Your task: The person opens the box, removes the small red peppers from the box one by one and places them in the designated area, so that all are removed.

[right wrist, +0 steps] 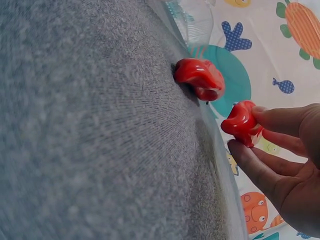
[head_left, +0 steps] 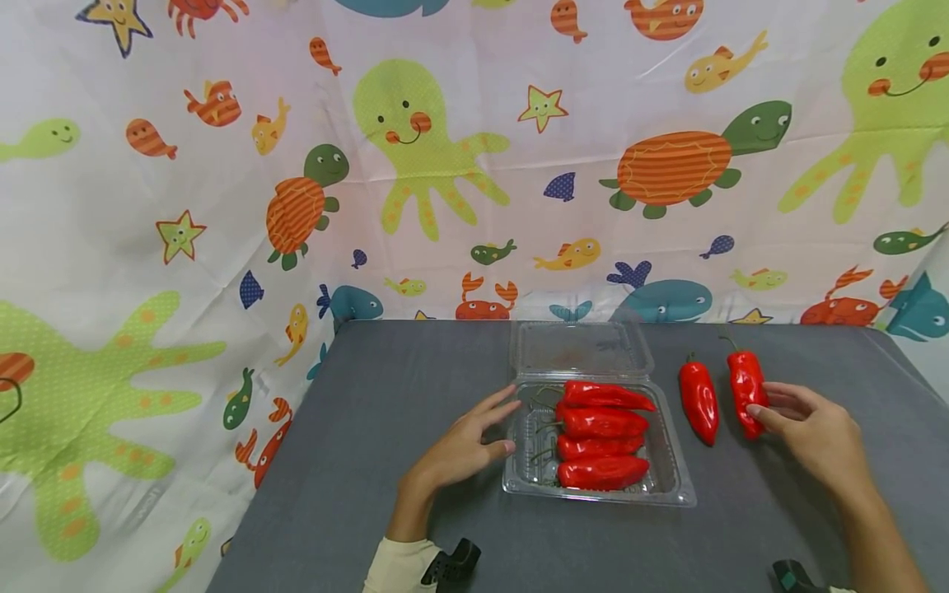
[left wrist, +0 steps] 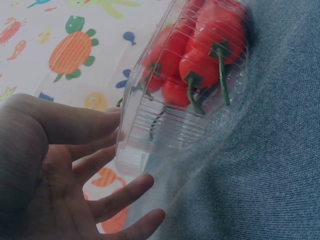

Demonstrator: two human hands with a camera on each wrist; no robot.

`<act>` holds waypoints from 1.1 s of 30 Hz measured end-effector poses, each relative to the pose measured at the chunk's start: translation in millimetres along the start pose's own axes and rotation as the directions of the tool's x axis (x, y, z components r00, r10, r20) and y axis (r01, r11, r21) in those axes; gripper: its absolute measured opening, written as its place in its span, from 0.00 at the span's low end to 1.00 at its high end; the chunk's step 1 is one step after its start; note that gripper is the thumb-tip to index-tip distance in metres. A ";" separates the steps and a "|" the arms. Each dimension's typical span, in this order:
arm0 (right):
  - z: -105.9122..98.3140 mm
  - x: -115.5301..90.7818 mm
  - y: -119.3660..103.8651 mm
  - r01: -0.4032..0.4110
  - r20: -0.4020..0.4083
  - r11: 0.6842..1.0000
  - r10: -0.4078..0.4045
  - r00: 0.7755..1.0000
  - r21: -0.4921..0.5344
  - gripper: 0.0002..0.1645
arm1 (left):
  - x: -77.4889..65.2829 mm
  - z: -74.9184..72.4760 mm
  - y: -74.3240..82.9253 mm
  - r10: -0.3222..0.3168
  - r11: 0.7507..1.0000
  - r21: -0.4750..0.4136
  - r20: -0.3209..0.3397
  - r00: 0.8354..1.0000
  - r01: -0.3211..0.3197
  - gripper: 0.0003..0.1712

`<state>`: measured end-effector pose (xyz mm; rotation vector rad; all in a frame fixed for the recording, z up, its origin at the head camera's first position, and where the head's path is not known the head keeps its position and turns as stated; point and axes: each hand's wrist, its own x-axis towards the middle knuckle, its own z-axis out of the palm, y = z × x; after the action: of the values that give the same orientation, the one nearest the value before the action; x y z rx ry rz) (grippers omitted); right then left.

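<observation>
Several shiny red peppers (head_left: 604,422) with green stems lie side by side in a clear plastic clamshell box (head_left: 673,486), its lid folded back. At the box's left wall is my left hand (head_left: 463,449), fingers spread and fairly straight, fingertips right at the rim; in the left wrist view the thumb side meets the plastic. My right hand (head_left: 819,436) pinches a red pepper (head_left: 746,387) between thumb and fingers, to the right of the box. In the right wrist view this pepper (right wrist: 242,122) appears end-on between the fingertips. Another red pepper (head_left: 698,402) lies between it and the box.
The box's open lid (head_left: 582,350) reaches back toward the table's far edge. A grey cloth (head_left: 356,461) covers the table. Behind and to the left hangs a white curtain (head_left: 460,41) printed with sea animals.
</observation>
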<state>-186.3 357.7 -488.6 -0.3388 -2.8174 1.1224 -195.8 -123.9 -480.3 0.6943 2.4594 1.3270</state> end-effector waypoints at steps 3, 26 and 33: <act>-0.1 1.3 1.5 -0.010 0.021 1.000 0.010 1.000 -0.010 0.43 | -0.4 -0.3 0.8 -0.007 1.000 -0.003 -0.001 1.000 0.007 0.37; 6.3 4.8 9.6 -0.012 0.048 0.998 0.015 0.999 -0.060 0.39 | -0.3 -0.9 1.3 -0.010 1.000 -0.006 0.003 1.000 0.010 0.37; 6.7 5.2 9.4 -0.016 0.056 0.998 0.020 0.998 -0.058 0.40 | -0.5 -0.9 2.0 -0.004 1.000 -0.013 0.000 1.000 0.004 0.37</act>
<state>-190.9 361.2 -500.0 -0.3428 -2.9068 1.0727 -195.3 -123.9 -478.1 0.6855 2.4484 1.3409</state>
